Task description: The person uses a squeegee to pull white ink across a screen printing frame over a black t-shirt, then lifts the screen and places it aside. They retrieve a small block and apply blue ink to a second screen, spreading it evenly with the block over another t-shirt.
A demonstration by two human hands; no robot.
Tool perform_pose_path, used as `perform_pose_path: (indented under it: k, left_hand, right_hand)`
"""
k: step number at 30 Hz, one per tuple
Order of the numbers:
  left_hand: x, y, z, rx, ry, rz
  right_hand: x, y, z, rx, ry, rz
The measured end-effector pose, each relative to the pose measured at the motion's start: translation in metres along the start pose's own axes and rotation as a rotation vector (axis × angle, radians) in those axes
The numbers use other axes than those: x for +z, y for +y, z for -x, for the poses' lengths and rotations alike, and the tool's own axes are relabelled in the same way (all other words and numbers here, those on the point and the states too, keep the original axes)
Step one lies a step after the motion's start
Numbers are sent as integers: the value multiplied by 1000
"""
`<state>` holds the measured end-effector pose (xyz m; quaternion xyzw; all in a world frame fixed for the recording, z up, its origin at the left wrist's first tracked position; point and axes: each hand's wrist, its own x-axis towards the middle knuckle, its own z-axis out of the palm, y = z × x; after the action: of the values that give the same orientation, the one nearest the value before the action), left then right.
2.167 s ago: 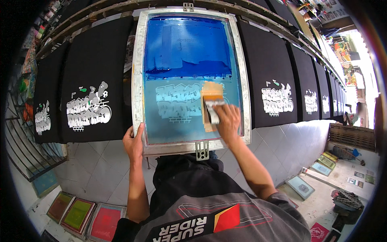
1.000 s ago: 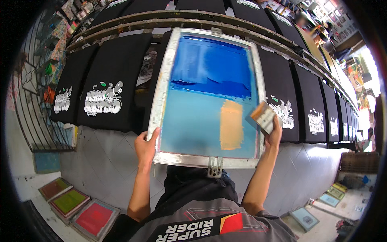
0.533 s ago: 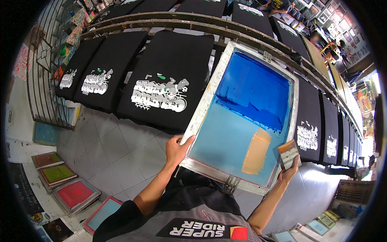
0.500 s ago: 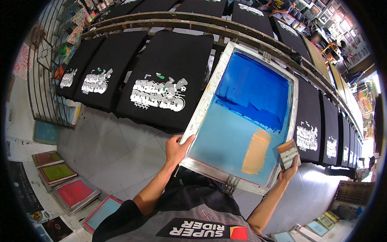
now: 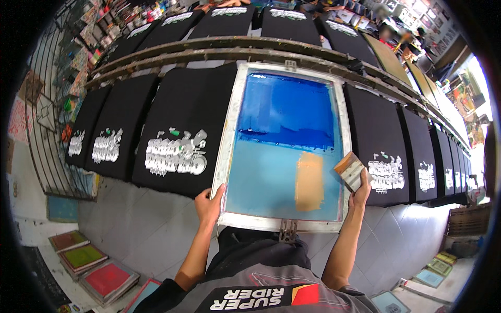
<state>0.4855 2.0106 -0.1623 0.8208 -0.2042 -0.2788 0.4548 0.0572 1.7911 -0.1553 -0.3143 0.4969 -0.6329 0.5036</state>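
My left hand (image 5: 209, 205) is closed around the left side of a white-framed printing screen (image 5: 230, 122), near its lower corner. Thick blue ink (image 5: 287, 112) covers the upper part of the mesh, and a tan tape patch (image 5: 310, 182) lies on the light blue lower part. A wooden-handled squeegee (image 5: 350, 169) is gripped in my right hand (image 5: 360, 192), tilted beside the frame's right edge. Metal clips sit at the frame's top and bottom. What lies under the screen is hidden.
Black shirts (image 5: 182, 115) with white and green prints lie in a row on both sides, and more lie across the wooden rails (image 5: 182, 56). Stacked screens (image 5: 107, 279) lean at lower left. Other people are partly visible at the far side.
The screen has swung from a tilt to nearly straight and shifted left in view. Both hands moved left with it, still holding the frame and the squeegee. The view has also shifted.
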Motion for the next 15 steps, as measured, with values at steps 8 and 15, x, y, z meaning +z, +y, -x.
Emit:
perform_pose_path:
  k: [8,15]
  left_hand:
    - [29,25,2,-17,49,-1]
    - [48,25,11,-17,33,-67]
  right_hand:
    - [-3,-3,-39,65,-28,-37]
    - [-24,-10,-54,121,-45,-88]
